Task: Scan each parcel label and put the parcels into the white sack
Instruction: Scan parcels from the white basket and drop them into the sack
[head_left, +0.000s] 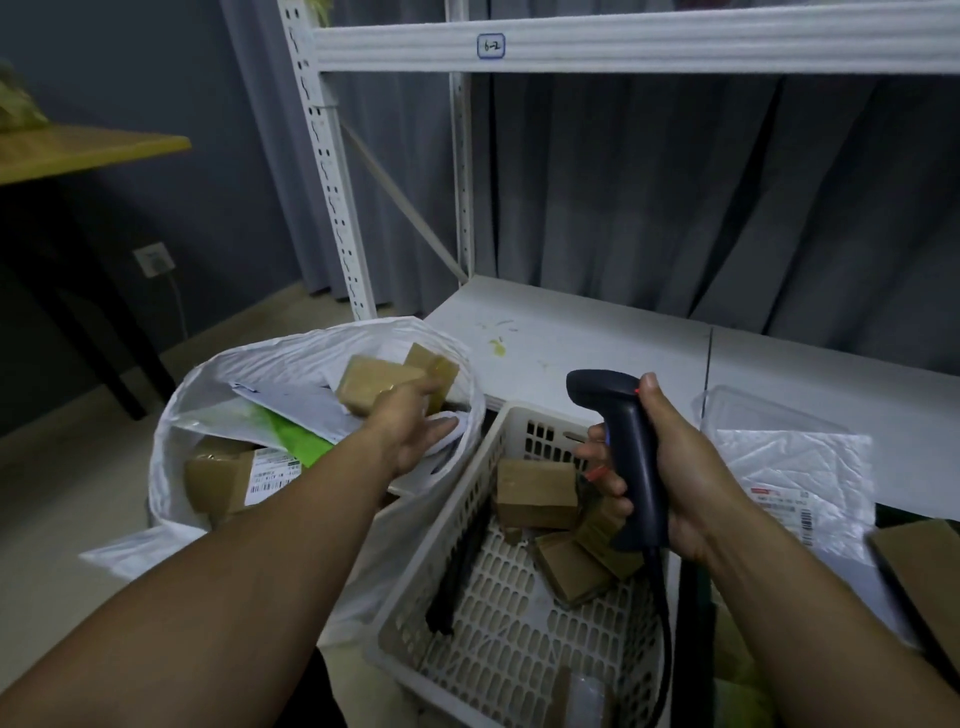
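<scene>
The white sack (208, 384) stands open at the left, holding several brown boxes and flat mailers. My left hand (410, 426) reaches over its mouth; the fingers lie on a small brown parcel (371, 387) near the sack's far rim, and the thumb sticks out away from it. Motion blur hides any firm hold. My right hand (670, 467) grips a dark handheld barcode scanner (623, 447) upright above the white plastic basket (467, 519). Inside the basket lie a few brown parcels (537, 493).
A white metal shelf (597, 338) runs behind the sack and basket. On it at the right lie a clear plastic bag with a label (789, 478) and a brown box (924, 561). A wooden table (78, 148) stands at the far left.
</scene>
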